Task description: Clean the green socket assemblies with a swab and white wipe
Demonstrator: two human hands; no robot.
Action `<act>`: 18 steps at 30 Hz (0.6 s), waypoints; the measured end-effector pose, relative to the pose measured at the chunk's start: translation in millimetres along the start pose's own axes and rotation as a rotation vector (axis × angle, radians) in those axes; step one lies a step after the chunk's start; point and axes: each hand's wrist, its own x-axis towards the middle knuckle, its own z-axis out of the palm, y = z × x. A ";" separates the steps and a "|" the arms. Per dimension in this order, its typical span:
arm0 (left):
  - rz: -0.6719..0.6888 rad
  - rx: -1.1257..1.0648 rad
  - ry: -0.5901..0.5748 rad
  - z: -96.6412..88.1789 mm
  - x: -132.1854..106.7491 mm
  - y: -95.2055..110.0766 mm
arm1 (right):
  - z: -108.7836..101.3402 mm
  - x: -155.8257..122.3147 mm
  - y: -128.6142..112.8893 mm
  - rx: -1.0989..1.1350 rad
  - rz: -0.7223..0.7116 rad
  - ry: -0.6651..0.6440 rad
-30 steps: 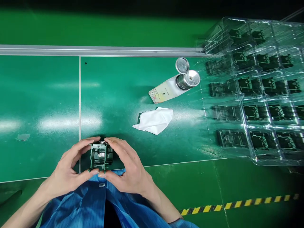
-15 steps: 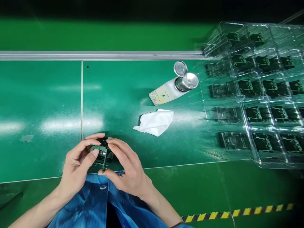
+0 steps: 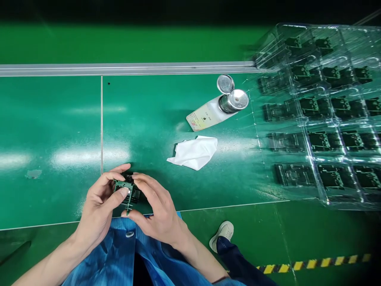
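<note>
Landmark: white cloth [image 3: 195,154], lying crumpled on the green worktop [image 3: 151,127].

Item: green circuit-board assembly [image 3: 129,198], sitting left of the cloth and nearer your body than it. It is filling the gap between your two hands; one board edge is running roughly away from you, but your fingers are hiding too much to tell the long axis.

Left hand [image 3: 100,202]: curling part-closed around the assembly's left side, thumb lying over its upper side, fingers reaching to the far edge.

Right hand [image 3: 160,207]: spanning the right side in a wider curve, fingertips touching the far end, thumb touching the near end. Neither hand is lying nearer; both are gripping.

Bottle [image 3: 210,114]: standing just beyond the cloth, round metal lid tipping back.

Clear trays [image 3: 312,159]: holding similar board assemblies [image 3: 330,176], well right of the cloth.
</note>
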 end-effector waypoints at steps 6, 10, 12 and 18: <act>0.011 -0.001 0.006 1.1 -0.9 -2.2 | 0.4 -1.6 0.5 0.009 -0.001 -0.014; 0.004 0.007 -0.006 -0.1 -1.6 -0.7 | 1.2 -0.8 0.5 0.010 -0.004 -0.002; 0.001 0.008 -0.013 -0.2 -1.2 -0.2 | 2.1 -0.6 0.4 0.000 -0.013 0.006; 0.024 -0.001 0.000 2.2 1.1 0.8 | 4.1 -1.5 1.3 -0.057 -0.064 0.046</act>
